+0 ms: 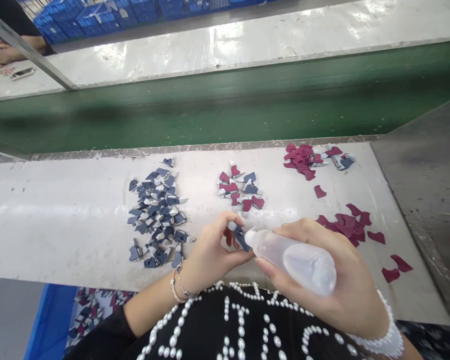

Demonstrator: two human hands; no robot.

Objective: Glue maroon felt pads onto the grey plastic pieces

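Observation:
Between its thumb and fingers my left hand (213, 247) pinches a small dark blue and grey plastic part (240, 236). My right hand (330, 270) is wrapped round a translucent squeeze bottle (294, 257), tilted so its nozzle meets or nearly meets the blue part. Left of my hands lies a pile of similar blue and grey parts (159, 215). Beyond my hands sits a smaller group of parts with maroon or blue faces (240, 187). Loose maroon pieces (347, 226) lie to the right, with another maroon heap (300, 159) farther back.
A green conveyor belt (225, 107) runs behind the white worktable (78, 215). A metal panel (427, 190) bounds the right side. Below left stands a blue bin (50, 320) of parts. Across the belt, another person's arm (15, 52) rests near a phone (22, 73).

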